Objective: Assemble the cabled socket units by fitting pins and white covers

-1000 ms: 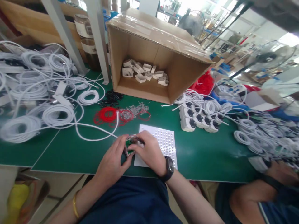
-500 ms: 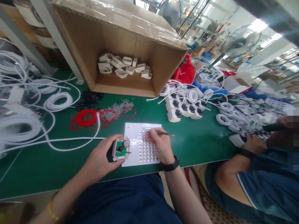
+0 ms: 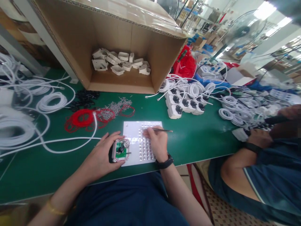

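Note:
My left hand grips a small white housing by its sides, thumb below and fingers above. Inside it shows a green circuit board with a black round part; a red band runs along the rim. A white cable runs left from behind that hand. My right hand is closed on tweezers, their back end pointing right. Its fingertips are over a white sheet with rows of small clear domed dots. The tweezers' tips are hidden by the fingers.
A cardboard box lies open towards me with white housings inside. Red rings, loose screws and black parts lie before it. Coiled cables stand on both sides. A co-worker's hand is at the right.
My right hand has left the housing and moved right to the dotted sheet with the tweezers. My left hand has kept the housing, its board now facing up. The view has shifted.

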